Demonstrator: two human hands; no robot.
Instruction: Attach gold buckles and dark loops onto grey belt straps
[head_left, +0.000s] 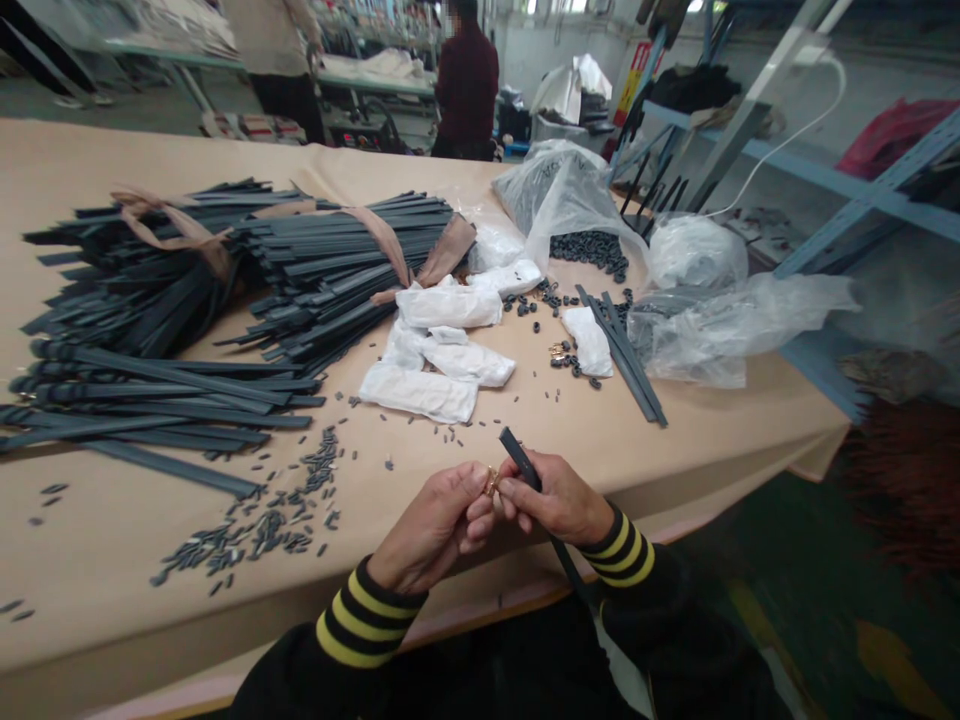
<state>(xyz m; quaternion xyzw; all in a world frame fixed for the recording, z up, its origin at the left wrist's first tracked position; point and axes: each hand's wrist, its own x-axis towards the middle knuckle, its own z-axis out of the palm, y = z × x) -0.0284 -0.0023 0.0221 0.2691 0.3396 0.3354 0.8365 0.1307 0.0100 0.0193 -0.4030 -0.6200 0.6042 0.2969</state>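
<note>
Near the table's front edge, my left hand (439, 520) pinches a small gold metal buckle (491, 482) between thumb and fingers. My right hand (555, 497) is closed around a flat dark strap (520, 458); its thumb and fingertip also touch the buckle. One end of the strap sticks up past my right fingers, while the rest hangs down over the table edge into my lap. The two hands almost meet at the buckle, and my fingers partly cover it. Many small dark pieces (262, 530) lie scattered on the table left of my left hand.
Tied bundles of dark straps (322, 260) fill the table's left side, with loose straps (172, 395) in front. White packets (420, 390) lie mid-table. Behind them, a clear plastic bag (555, 190) spills dark rings (589, 250). A blue shelf rack (817, 170) stands right; people stand behind.
</note>
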